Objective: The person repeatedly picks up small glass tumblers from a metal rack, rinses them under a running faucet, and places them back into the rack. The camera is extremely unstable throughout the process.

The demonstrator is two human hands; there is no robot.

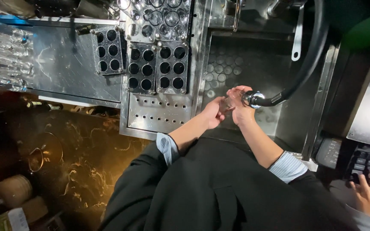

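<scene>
At frame centre, the left hand grips a small glass over the sink while the right hand's fingers close round the spray nozzle, so rinsing looks under way and the next move calls for a steady hold.

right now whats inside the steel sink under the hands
The steel sink shows a floor of round embossed circles and a black spray hose with chrome nozzle. Both hands, left hand and right hand, cover the spot beneath them.

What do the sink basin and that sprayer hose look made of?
Sink basin: apparently stainless steel, brushed grey with dull reflections. Sprayer hose: probably black rubber or plastic, matte and bending smoothly, ending in a shiny chromed metal nozzle at the right hand.
</scene>
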